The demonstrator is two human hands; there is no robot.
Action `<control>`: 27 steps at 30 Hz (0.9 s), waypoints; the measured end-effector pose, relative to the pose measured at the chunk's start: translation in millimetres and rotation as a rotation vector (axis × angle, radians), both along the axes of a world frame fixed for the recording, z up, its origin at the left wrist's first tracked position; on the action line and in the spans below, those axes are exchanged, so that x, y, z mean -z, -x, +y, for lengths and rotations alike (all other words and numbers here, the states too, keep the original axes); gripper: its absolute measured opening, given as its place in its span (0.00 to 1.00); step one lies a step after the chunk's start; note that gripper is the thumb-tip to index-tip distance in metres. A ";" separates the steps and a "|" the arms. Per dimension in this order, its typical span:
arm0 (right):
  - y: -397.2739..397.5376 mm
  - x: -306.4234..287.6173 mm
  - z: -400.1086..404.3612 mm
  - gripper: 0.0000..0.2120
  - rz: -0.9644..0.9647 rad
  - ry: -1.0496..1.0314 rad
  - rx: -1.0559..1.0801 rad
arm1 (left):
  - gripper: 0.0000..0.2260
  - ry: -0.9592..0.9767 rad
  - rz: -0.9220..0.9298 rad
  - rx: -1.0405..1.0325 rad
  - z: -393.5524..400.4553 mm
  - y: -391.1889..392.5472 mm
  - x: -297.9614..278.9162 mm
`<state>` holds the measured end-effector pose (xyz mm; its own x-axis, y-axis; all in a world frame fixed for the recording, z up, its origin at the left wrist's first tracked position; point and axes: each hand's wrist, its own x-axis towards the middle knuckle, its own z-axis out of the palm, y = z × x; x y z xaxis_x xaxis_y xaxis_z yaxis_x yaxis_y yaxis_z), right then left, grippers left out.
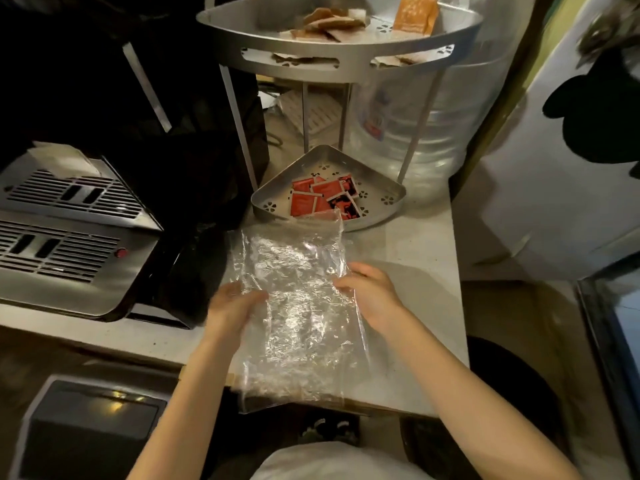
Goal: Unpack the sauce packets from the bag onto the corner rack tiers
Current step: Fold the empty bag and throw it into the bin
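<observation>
A clear, crinkled plastic bag (298,306) is held flat over the counter, and it looks to have nothing in it. My left hand (232,306) grips its left edge and my right hand (370,292) grips its right edge. Just beyond the bag stands the metal corner rack. Its lower tier (384,199) holds several red sauce packets (322,199). Its upper tier (346,53) carries brown packets (329,24) and an orange packet (415,13).
A steel appliance with vent slots (69,233) fills the left of the counter. A large clear water jug (426,123) stands behind the rack. A white fridge door (554,168) is at the right. A dark bin lid (93,420) sits below the counter edge.
</observation>
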<state>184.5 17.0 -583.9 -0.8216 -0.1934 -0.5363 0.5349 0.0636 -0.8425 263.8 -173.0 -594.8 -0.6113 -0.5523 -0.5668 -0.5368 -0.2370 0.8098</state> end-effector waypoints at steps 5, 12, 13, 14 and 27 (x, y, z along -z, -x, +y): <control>10.0 -8.9 17.2 0.22 0.058 0.156 0.031 | 0.13 -0.345 0.150 0.139 -2.2 -0.2 -5.4; 26.3 -23.1 38.2 0.20 0.104 0.182 0.044 | 0.35 -0.337 0.207 0.256 5.7 0.5 -24.7; 27.7 -23.1 40.7 0.21 0.098 0.146 0.022 | 0.34 -0.303 0.214 0.234 7.4 2.3 -26.2; 27.9 -23.6 42.9 0.23 0.096 0.089 -0.019 | 0.32 -0.273 0.219 0.221 8.8 3.8 -28.7; 13.9 -38.2 57.6 0.14 0.205 0.120 -0.074 | 0.27 -0.261 0.474 0.110 11.0 2.5 -46.0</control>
